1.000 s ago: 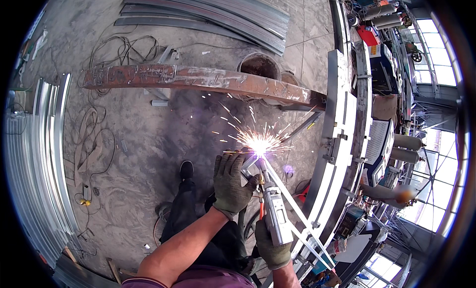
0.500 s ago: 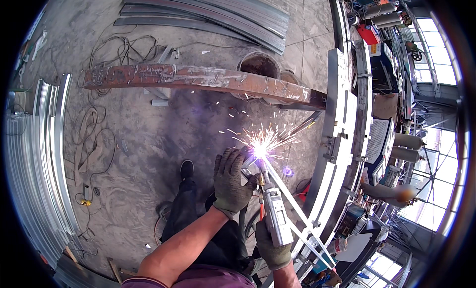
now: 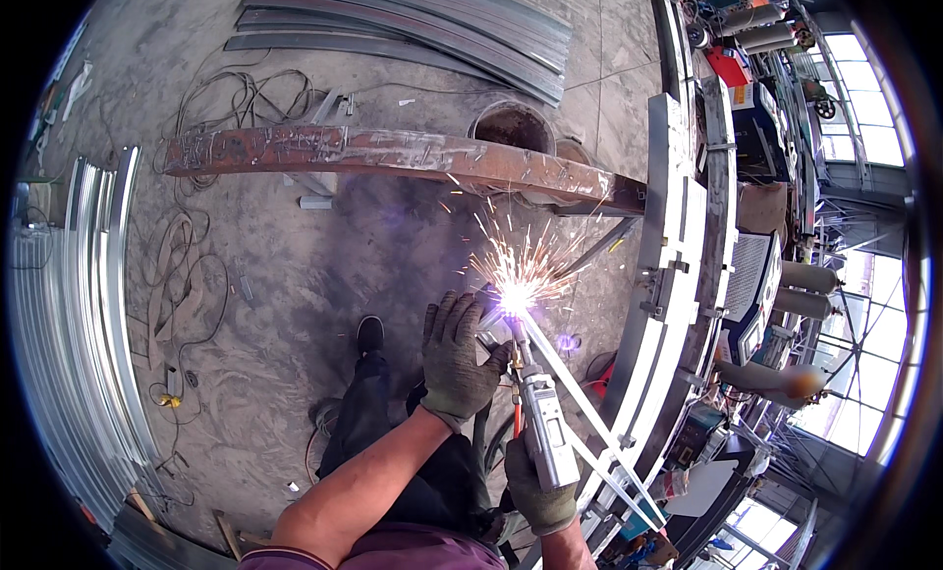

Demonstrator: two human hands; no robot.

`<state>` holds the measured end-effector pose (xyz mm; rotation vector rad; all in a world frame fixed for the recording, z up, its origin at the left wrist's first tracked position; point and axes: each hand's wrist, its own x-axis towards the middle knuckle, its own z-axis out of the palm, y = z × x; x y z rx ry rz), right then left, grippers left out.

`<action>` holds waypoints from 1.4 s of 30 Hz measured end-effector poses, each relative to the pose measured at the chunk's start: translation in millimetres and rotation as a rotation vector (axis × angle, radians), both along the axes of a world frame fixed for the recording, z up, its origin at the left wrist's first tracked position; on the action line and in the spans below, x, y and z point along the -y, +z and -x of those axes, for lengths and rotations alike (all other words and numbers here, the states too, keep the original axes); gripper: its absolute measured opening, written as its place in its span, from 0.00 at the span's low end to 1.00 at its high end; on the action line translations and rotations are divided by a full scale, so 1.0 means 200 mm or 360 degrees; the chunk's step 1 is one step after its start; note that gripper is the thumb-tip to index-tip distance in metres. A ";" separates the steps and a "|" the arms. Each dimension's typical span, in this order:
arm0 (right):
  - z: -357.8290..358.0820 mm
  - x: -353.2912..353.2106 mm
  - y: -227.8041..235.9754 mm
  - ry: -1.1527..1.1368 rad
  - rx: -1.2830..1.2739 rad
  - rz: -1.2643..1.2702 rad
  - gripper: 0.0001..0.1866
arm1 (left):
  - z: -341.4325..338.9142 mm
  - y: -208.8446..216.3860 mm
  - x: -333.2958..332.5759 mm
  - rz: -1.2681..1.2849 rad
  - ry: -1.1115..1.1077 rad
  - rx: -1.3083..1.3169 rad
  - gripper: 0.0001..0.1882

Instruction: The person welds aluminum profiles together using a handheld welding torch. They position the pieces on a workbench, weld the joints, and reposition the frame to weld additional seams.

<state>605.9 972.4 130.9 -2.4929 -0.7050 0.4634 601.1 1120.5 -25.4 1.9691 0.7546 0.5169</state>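
My right hand (image 3: pixel 540 493), in a dark green work glove, is wrapped round a silver handheld welding torch (image 3: pixel 546 423). The torch's nozzle points away from me, and a white-violet glare with orange sparks (image 3: pixel 519 293) bursts at its tip. That glare hides the joint at the ends of thin bright metal bars (image 3: pixel 580 383). My left hand (image 3: pixel 462 362), gloved too, lies left of the nozzle with its fingers stretched out. Its thumb reaches toward the torch's neck, beside a small metal piece (image 3: pixel 488 342). Whether the palm presses on metal is hidden.
A rusty steel beam (image 3: pixel 393 153) crosses ahead, with a round bucket (image 3: pixel 513 128) behind it. Long metal rails (image 3: pixel 668 266) run along the right. Metal profiles lie stacked at the left (image 3: pixel 93 315) and far side (image 3: pixel 422 25). Cables (image 3: pixel 246 94) trail on the floor.
The spark spray has changed shape and now fans higher above the joint. Both hands and the torch stay nearly in the same place.
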 end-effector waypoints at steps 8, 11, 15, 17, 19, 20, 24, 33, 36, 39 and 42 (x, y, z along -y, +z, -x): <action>0.00 0.02 0.00 0.0061 0.0016 -0.0050 0.12 | 0.00 0.02 -0.01 -0.0012 0.0018 0.0041 0.42; 0.00 0.02 0.01 0.0085 0.0013 -0.0048 0.12 | 0.00 0.00 0.00 -0.0002 0.0011 0.0018 0.42; 0.01 0.03 0.00 0.0068 0.0062 -0.0039 0.13 | 0.00 0.01 -0.01 -0.0020 0.0015 -0.0005 0.40; 0.01 0.03 0.00 0.0087 0.0081 -0.0022 0.13 | 0.00 0.02 -0.01 -0.0019 0.0011 -0.0022 0.40; 0.00 0.03 0.01 0.0098 0.0081 -0.0067 0.13 | 0.00 0.01 0.00 0.0004 0.0000 -0.0009 0.40; 0.00 0.02 0.02 0.0104 0.0083 -0.0089 0.14 | 0.00 0.00 0.00 -0.0008 -0.0005 -0.0011 0.40; 0.02 0.07 0.04 0.0070 -0.0064 -0.0080 0.15 | 0.03 0.01 -0.01 -0.0054 -0.0026 -0.0043 0.43; -0.01 0.12 0.05 -0.0037 -0.0085 -0.0066 0.12 | 0.10 0.02 0.01 -0.0013 -0.0068 -0.0106 0.45; -0.02 0.10 0.05 -0.0067 -0.0160 -0.0108 0.11 | 0.10 0.02 0.01 -0.0042 -0.0033 -0.0083 0.44; -0.03 0.09 0.02 0.0053 -0.0003 -0.0152 0.11 | 0.10 0.03 0.01 -0.0032 -0.0015 -0.0114 0.42; 0.00 0.10 0.03 0.0005 -0.0030 -0.0095 0.11 | 0.10 0.04 0.02 -0.0028 0.0028 -0.0125 0.41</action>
